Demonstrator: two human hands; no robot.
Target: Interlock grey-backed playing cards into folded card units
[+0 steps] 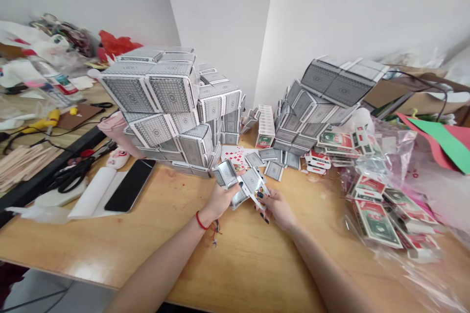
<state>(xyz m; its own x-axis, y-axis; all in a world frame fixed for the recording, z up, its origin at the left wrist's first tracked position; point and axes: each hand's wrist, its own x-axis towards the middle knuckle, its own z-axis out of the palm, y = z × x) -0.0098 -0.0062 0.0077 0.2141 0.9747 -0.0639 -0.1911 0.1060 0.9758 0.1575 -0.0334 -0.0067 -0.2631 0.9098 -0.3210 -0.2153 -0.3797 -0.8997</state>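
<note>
1. When viewed from the far left, shows wooden sticks, a yellow glue gun behind them and black scissors nearer the middle.
2. Just right of the scissors, find a white paper roll, then a black phone lying screen up.
3. Behind the phone, see a tall stack of grey-backed card blocks on the wooden table.
4. At the left hand, note a red bracelet, with thumb and fingers pinching a folded card; cannot tell how the hidden fingertips lie.
5. Behind that, find face-up diamond cards lying flat.
6. Between both hands, see a grey-backed card close against the folded one; cannot tell whether joined.
7. At the right hand, note thumb and fingers pinching the grey-backed card's right side, dark-nailed fingers curled below.
8. Behind, see loose grey pieces near a leaning right-hand stack.
9. Farthest right, find red-and-green card boxes among clear plastic.
</note>
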